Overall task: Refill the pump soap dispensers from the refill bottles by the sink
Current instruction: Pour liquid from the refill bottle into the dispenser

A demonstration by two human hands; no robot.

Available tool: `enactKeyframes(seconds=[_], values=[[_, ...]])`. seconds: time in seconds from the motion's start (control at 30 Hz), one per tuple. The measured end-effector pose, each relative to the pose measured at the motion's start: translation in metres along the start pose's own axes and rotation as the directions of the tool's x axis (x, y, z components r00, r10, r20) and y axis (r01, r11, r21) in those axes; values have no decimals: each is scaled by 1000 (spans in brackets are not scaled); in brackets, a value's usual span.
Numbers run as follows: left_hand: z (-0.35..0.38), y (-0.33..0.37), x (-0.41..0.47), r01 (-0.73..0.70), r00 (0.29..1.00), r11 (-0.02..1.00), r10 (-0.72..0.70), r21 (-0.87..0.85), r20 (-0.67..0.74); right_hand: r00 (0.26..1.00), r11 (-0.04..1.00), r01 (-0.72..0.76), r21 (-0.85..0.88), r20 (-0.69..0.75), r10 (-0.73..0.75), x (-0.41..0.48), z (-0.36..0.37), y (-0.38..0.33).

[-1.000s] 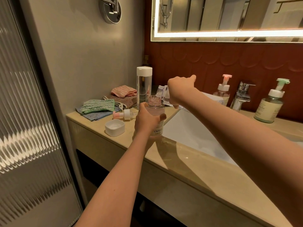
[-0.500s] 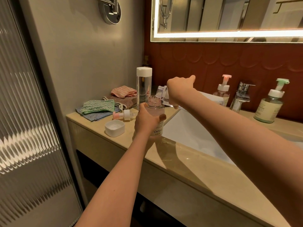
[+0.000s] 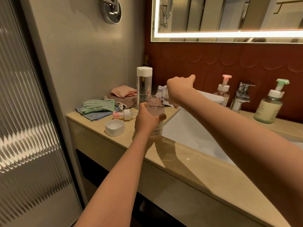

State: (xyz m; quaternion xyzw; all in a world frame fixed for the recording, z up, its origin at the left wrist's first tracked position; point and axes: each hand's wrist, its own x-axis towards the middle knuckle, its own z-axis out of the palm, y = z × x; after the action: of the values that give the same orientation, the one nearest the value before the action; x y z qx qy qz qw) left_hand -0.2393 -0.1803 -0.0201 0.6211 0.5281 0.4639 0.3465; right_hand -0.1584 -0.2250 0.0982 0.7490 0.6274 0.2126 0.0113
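Fingers of my left hand (image 3: 147,119) are wrapped tight around the dispenser (image 3: 157,112), a small bottle with its neck open and a pale pink liquid inside; one fingertip (image 3: 162,116) shows on its right side above the label. It stands on the front edge of the desk (image 3: 188,158), just left of the sink (image 3: 188,128).

My right hand (image 3: 178,86) is clenched around the refill bottle (image 3: 161,94), a clear one tipped on its side with the threaded mouth pointing left, right above the dispenser's neck. A thin clear stream seems to run from mouth to neck. How full the refill is I cannot tell; my hand hides most of it.

Left of the dispenser lie its pump (image 3: 123,114), on its side with a pink tip, and a white cap (image 3: 114,127), open side up. Behind them stands a tall clear bottle (image 3: 144,86) with a white lid, nearly see-through. Folded cloths (image 3: 98,107) sit in the corner by the wall.

Behind the sink, a pink-pump dispenser (image 3: 223,91) stands left of the tap (image 3: 241,95), and a green-pump one (image 3: 270,105), holding greenish liquid, stands right of it.
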Motion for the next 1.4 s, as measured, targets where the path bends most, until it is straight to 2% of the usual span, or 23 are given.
enactKeyframes(seconds=[1.4], values=[[1, -2, 2, -2, 1000, 1000, 2, 3, -1, 1000, 1000, -1, 6, -2, 1, 0, 0, -1]])
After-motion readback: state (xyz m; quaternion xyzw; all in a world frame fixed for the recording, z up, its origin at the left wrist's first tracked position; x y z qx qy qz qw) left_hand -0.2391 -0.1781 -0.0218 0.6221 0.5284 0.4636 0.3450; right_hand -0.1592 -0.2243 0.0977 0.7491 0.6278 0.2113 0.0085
